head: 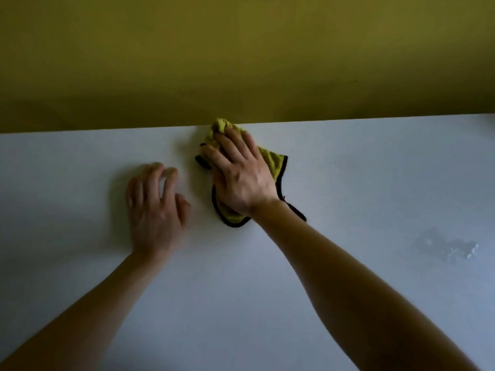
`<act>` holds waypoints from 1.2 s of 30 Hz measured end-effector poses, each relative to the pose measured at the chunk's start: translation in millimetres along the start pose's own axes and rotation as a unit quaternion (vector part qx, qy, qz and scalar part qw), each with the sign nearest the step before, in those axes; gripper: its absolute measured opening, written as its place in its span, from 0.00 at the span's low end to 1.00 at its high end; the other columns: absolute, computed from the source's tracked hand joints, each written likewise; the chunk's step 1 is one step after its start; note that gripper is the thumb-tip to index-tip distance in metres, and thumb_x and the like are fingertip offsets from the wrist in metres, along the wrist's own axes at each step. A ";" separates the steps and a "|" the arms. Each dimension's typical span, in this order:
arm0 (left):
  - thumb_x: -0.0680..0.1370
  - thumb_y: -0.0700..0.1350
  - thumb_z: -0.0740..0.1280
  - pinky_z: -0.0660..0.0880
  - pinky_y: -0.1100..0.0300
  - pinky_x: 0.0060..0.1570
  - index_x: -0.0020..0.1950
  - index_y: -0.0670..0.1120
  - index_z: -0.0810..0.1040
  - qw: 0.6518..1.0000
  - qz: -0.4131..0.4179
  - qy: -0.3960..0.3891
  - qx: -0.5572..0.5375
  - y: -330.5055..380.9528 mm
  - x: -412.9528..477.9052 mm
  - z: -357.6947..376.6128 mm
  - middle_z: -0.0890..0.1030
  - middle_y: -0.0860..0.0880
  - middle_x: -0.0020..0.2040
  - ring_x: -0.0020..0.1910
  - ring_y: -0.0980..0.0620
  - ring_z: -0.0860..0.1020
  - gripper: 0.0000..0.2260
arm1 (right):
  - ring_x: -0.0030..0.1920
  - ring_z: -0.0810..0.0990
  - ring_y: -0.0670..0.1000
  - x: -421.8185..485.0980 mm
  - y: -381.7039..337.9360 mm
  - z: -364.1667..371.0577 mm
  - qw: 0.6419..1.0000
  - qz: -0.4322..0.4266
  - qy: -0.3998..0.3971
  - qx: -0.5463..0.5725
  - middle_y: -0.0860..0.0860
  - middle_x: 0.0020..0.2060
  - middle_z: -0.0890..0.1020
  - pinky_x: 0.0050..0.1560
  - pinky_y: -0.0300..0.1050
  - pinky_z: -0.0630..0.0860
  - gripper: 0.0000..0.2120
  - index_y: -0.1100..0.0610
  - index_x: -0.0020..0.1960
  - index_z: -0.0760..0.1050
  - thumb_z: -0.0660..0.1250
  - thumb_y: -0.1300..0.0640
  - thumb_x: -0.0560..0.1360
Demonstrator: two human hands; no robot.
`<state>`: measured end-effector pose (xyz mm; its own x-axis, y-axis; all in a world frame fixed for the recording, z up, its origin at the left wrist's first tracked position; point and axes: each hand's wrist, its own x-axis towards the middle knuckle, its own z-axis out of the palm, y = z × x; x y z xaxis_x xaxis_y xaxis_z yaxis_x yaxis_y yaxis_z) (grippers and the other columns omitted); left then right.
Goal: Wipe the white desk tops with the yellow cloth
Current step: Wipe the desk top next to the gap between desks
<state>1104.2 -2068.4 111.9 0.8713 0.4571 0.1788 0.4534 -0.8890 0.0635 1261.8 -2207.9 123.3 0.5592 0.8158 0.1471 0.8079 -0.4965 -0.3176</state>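
At the far edge of the counter (348, 183), right hand (241, 178) presses yellow cloth (274, 163) flat-fingered (left hand (152, 210) open); overlapping strokes look best.

The right hand (242, 175) lies flat on the yellow cloth (276, 163), pressing it onto the white desk (348, 183) near the far edge. The left hand (156, 207) rests on the desk beside it, fingers bent.

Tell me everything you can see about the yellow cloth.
The yellow cloth looks like soft napped microfibre, edged with a dark border. It lies crumpled on the white desk top, close to its far edge by the yellow wall. The right hand presses flat on its middle; the left hand rests apart from it.
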 end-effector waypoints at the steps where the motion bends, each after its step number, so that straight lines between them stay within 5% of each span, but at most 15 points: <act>1: 0.82 0.45 0.61 0.66 0.37 0.76 0.76 0.44 0.75 1.000 -0.001 0.001 -0.004 5.5 -0.1 -2.6 0.73 0.40 0.78 0.75 0.34 0.72 0.22 | 0.80 0.68 0.64 -8.2 26.3 -11.5 1.000 -0.005 0.014 -0.011 0.58 0.74 0.77 0.84 0.65 0.55 0.25 0.53 0.76 0.76 0.66 0.50 0.80; 5: 0.81 0.42 0.63 0.68 0.37 0.75 0.72 0.45 0.79 0.998 0.021 0.007 -0.054 58.9 -11.7 -8.7 0.76 0.41 0.75 0.72 0.35 0.75 0.20 | 0.63 0.76 0.70 -84.9 184.2 -72.9 0.961 0.238 0.093 -0.106 0.65 0.59 0.78 0.75 0.71 0.67 0.24 0.59 0.69 0.76 0.65 0.48 0.77; 8: 0.82 0.42 0.65 0.67 0.36 0.76 0.71 0.44 0.81 0.994 0.059 0.019 -0.093 117.9 -21.1 -1.4 0.78 0.41 0.74 0.74 0.37 0.75 0.18 | 0.65 0.73 0.71 -107.7 212.9 -87.5 0.911 0.372 0.121 -0.131 0.67 0.59 0.75 0.77 0.72 0.63 0.25 0.63 0.68 0.72 0.61 0.48 0.78; 13: 0.82 0.41 0.65 0.70 0.36 0.74 0.71 0.39 0.79 0.994 0.063 0.005 -0.091 191.6 -45.7 8.9 0.78 0.38 0.74 0.74 0.34 0.75 0.19 | 0.78 0.68 0.70 -54.9 110.5 -32.2 0.995 0.074 0.070 -0.006 0.67 0.72 0.76 0.82 0.66 0.58 0.20 0.61 0.68 0.79 0.66 0.49 0.83; 16: 0.84 0.42 0.62 0.67 0.35 0.77 0.75 0.35 0.75 0.995 0.043 0.015 -0.084 207.8 -58.8 14.8 0.74 0.37 0.79 0.80 0.36 0.71 0.20 | 0.81 0.67 0.66 -69.7 162.0 -48.9 0.999 -0.025 0.048 -0.003 0.63 0.77 0.74 0.83 0.62 0.59 0.21 0.57 0.72 0.78 0.68 0.51 0.82; 18: 0.85 0.44 0.61 0.65 0.34 0.79 0.77 0.36 0.74 0.994 0.036 0.026 -0.099 209.1 -61.8 14.6 0.72 0.38 0.81 0.83 0.37 0.68 0.22 | 0.77 0.71 0.67 -102.7 233.0 -75.5 0.996 0.019 0.080 -0.032 0.63 0.73 0.78 0.81 0.61 0.64 0.19 0.58 0.71 0.79 0.67 0.53 0.82; 20: 0.85 0.45 0.61 0.64 0.34 0.80 0.79 0.39 0.73 0.994 0.040 0.027 -0.099 212.4 -61.4 13.6 0.71 0.39 0.82 0.83 0.38 0.67 0.23 | 0.76 0.71 0.67 -140.2 304.5 -111.8 0.975 0.176 0.119 -0.062 0.62 0.71 0.78 0.79 0.63 0.66 0.20 0.59 0.71 0.77 0.64 0.51 0.83; 23: 0.85 0.48 0.62 0.63 0.35 0.80 0.80 0.44 0.75 0.994 0.044 0.017 -0.094 211.3 -60.8 14.4 0.70 0.40 0.83 0.83 0.38 0.67 0.23 | 0.78 0.68 0.66 -151.1 312.0 -120.5 0.925 0.340 0.143 -0.086 0.61 0.75 0.75 0.83 0.66 0.59 0.30 0.59 0.80 0.69 0.60 0.48 0.81; 25: 0.85 0.50 0.64 0.64 0.35 0.80 0.80 0.45 0.76 0.994 0.049 0.014 -0.094 210.7 -59.8 14.6 0.69 0.40 0.83 0.83 0.37 0.67 0.23 | 0.79 0.67 0.67 -134.6 246.1 -92.1 0.955 0.260 0.113 -0.087 0.61 0.75 0.75 0.85 0.64 0.54 0.32 0.58 0.82 0.68 0.63 0.50 0.79; 27: 0.85 0.50 0.64 0.64 0.34 0.79 0.80 0.45 0.76 0.994 0.050 0.016 -0.091 209.9 -60.6 13.3 0.69 0.40 0.83 0.83 0.37 0.67 0.23 | 0.80 0.66 0.67 -125.4 173.2 -67.3 0.997 0.059 0.040 -0.035 0.62 0.75 0.76 0.84 0.65 0.54 0.27 0.57 0.78 0.74 0.66 0.51 0.80; 30: 0.84 0.48 0.64 0.64 0.34 0.79 0.80 0.44 0.75 0.994 0.057 0.026 -0.090 210.1 -59.5 13.1 0.69 0.40 0.83 0.83 0.38 0.67 0.24 | 0.79 0.69 0.67 -130.8 181.4 -71.1 0.992 -0.125 -0.011 -0.023 0.62 0.75 0.77 0.82 0.64 0.62 0.23 0.55 0.76 0.77 0.66 0.48 0.83; 32: 0.83 0.47 0.65 0.64 0.34 0.80 0.80 0.45 0.76 0.994 0.057 0.023 -0.090 210.0 -57.2 13.8 0.68 0.40 0.84 0.83 0.38 0.67 0.24 | 0.74 0.75 0.68 -134.7 251.5 -89.7 0.997 -0.057 0.042 -0.032 0.61 0.71 0.80 0.77 0.64 0.69 0.20 0.56 0.72 0.80 0.66 0.51 0.83; 34: 0.83 0.47 0.65 0.63 0.34 0.80 0.80 0.45 0.76 0.994 0.050 0.025 -0.092 211.4 -58.9 14.8 0.68 0.40 0.84 0.83 0.38 0.67 0.24 | 0.69 0.76 0.69 -135.4 311.1 -117.3 0.984 0.127 0.102 -0.074 0.62 0.66 0.81 0.71 0.65 0.72 0.19 0.58 0.70 0.79 0.65 0.52 0.82; 36: 0.83 0.47 0.66 0.63 0.34 0.80 0.79 0.45 0.76 0.995 0.048 0.025 -0.089 210.0 -58.7 16.3 0.69 0.40 0.84 0.83 0.38 0.67 0.24 | 0.70 0.74 0.68 -131.2 298.0 -119.3 0.947 0.278 0.133 -0.090 0.63 0.65 0.79 0.76 0.66 0.67 0.22 0.58 0.71 0.76 0.63 0.50 0.81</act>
<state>1151.4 -2281.5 98.8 0.8966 0.3718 0.2406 0.3239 -0.9210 0.2164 1451.4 -2498.3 121.1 0.9154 0.3219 0.2419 0.3797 -0.8899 -0.2529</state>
